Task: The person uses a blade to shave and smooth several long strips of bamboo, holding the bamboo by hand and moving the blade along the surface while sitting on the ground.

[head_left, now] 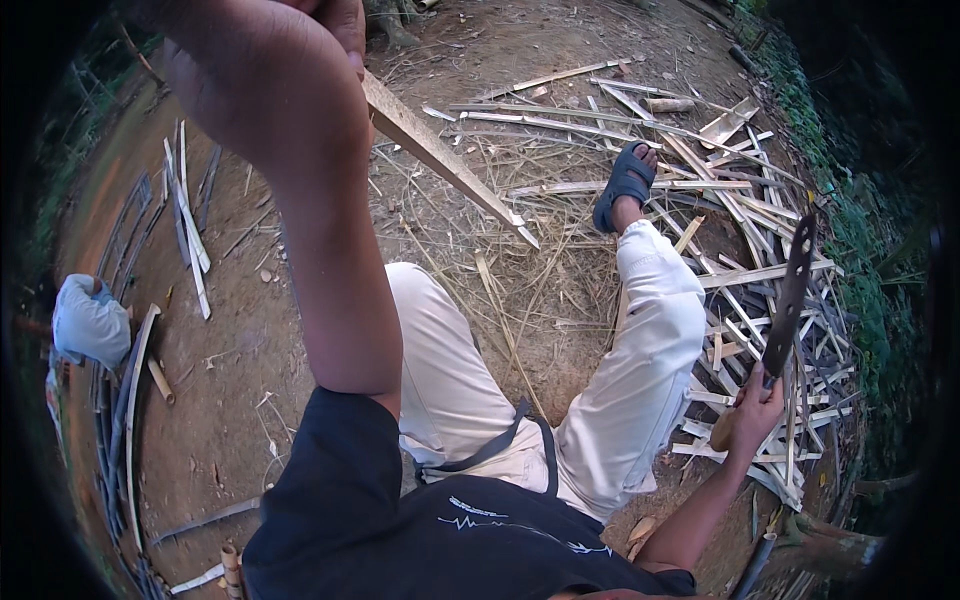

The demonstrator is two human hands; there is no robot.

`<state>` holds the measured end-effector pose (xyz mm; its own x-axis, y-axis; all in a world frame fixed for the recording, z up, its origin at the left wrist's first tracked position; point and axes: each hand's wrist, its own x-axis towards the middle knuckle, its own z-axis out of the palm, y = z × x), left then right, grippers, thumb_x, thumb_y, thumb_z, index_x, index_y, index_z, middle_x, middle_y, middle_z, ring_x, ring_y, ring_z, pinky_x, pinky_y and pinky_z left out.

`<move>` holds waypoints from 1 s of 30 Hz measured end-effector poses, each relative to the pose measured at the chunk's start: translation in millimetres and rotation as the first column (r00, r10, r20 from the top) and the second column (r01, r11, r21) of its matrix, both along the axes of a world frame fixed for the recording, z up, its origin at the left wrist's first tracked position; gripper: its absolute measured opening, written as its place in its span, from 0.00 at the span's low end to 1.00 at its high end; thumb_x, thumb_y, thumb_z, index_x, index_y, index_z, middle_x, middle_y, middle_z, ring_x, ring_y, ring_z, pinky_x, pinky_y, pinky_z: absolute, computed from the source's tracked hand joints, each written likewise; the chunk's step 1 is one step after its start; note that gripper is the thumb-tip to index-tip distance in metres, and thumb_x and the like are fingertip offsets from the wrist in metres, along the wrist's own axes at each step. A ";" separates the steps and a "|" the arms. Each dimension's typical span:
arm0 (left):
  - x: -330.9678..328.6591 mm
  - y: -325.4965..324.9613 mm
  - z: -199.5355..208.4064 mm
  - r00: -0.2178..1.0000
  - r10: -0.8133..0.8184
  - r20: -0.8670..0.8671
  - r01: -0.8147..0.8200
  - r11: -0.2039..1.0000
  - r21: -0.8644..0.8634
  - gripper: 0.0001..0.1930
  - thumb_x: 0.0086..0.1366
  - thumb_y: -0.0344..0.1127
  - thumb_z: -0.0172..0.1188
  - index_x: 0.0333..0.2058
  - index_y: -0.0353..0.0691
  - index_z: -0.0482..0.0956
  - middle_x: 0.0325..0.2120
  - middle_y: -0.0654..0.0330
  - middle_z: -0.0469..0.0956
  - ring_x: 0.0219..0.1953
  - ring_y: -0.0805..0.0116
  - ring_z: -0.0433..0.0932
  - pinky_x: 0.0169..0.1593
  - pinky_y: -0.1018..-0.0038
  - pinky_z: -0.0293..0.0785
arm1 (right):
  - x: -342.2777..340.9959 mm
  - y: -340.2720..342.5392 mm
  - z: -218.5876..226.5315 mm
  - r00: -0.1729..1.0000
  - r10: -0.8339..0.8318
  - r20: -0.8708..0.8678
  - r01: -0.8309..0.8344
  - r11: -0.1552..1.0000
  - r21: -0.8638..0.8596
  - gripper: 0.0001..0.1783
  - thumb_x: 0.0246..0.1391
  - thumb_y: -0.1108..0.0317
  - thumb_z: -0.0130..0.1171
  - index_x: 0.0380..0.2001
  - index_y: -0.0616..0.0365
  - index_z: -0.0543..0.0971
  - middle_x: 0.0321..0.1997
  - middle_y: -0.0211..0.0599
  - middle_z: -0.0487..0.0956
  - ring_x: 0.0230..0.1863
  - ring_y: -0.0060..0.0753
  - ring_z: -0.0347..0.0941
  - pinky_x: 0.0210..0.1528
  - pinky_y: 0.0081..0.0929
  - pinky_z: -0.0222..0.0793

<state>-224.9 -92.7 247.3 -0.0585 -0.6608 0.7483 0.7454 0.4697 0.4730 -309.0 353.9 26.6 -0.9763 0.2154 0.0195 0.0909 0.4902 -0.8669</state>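
Raised close to the camera at the upper left, my left hand [335, 30] is closed around the upper end of a split bamboo strip [440, 155]. The strip slants down to the right, over the ground between my legs, and its lower tip is pale and pointed. Part of the left hand runs out of the picture, and the grip is partly hidden by the wrist. Off to my right side, my right hand [752, 415] grips the wooden handle of a machete [790, 285]. Its dark blade, pierced with several holes, points up and away from me.
A heap of split bamboo pieces [740, 270] spreads across the right side, beside my sandalled foot [627, 185]. Thin shavings [540, 260] litter the ground ahead. Long bamboo strips [135, 420] lie at the left near a pale bag [92, 322]. Green plants [850, 200] edge the right.
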 end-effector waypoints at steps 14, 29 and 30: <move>14.0 -7.0 -2.4 0.933 0.299 0.202 -0.291 0.954 -0.068 0.28 0.70 0.65 0.37 0.25 0.44 0.56 0.15 0.63 0.54 0.11 0.79 0.47 0.11 0.82 0.46 | 48.6 -256.2 -13.4 0.549 0.782 -0.293 -0.830 0.553 -0.080 0.18 0.55 0.64 0.67 0.40 0.65 0.74 0.27 0.42 0.78 0.24 0.36 0.78 0.27 0.29 0.73; 71.3 -8.8 -27.1 0.899 0.384 0.212 -0.372 0.923 -0.099 0.25 0.68 0.58 0.38 0.20 0.44 0.58 0.12 0.64 0.54 0.09 0.80 0.47 0.13 0.83 0.42 | 27.9 -254.7 -89.4 0.539 0.842 0.009 -0.841 0.538 0.050 0.14 0.48 0.67 0.66 0.35 0.60 0.72 0.23 0.45 0.78 0.28 0.50 0.79 0.29 0.41 0.73; 66.9 -5.3 -29.3 0.895 0.396 0.203 -0.381 0.918 -0.111 0.25 0.68 0.58 0.38 0.20 0.44 0.58 0.12 0.64 0.53 0.09 0.80 0.47 0.13 0.83 0.42 | 16.8 -252.2 -108.7 0.584 0.803 0.121 -0.811 0.583 0.050 0.15 0.48 0.67 0.66 0.35 0.60 0.72 0.23 0.45 0.78 0.28 0.50 0.79 0.28 0.41 0.73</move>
